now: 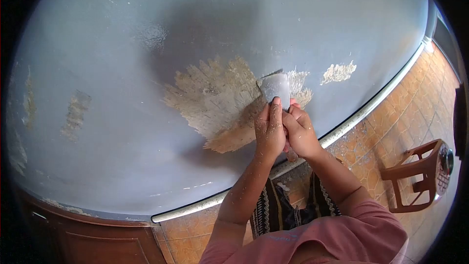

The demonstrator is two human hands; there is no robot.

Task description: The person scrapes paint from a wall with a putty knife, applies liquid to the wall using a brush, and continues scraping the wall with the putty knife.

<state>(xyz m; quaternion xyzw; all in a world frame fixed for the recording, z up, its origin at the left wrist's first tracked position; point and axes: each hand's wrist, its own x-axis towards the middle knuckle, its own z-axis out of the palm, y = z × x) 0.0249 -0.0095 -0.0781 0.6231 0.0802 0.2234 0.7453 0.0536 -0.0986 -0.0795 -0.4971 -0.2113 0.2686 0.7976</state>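
Wall [122,68]: I see a grey-blue painted wall that fills most of the view, with some shine near its top.
Bare patch [215,105]: a big tan area without paint and with rough edges, about the middle of the wall. I take it as my landmark.
Scraper [276,87]: the flat grey blade lies against the wall at the right edge of the bare patch, with the blade end pointing up. The handle is hidden inside the hands.
Left hand [269,132]: it is just under the blade, at the lower right of the bare patch. One finger is stretched up onto the blade, and pale dust and crumbs sit on the skin and the forearm.
Right hand [300,134]: it touches the left hand, on the side away from the bare patch.
Grip: both hands are closed tight around the scraper, one pressed beside the other.
Small patch [338,72]: right of the bare patch, beyond the scraper and apart from it.
Faded marks [75,112]: far to the left of the bare patch.
Skirting strip [361,110]: a pale strip below and right of the bare patch, at the foot of the wall.
Floor [395,117]: orange-brown tiles beyond the strip.
Stool [420,171]: brown plastic, on the tiles, well apart to the lower right of the bare patch.
Wooden panel [97,239]: dark brown, to the lower left of the bare patch.
Pink sleeve [342,234]: straight below the hands, at the bottom edge of the view.
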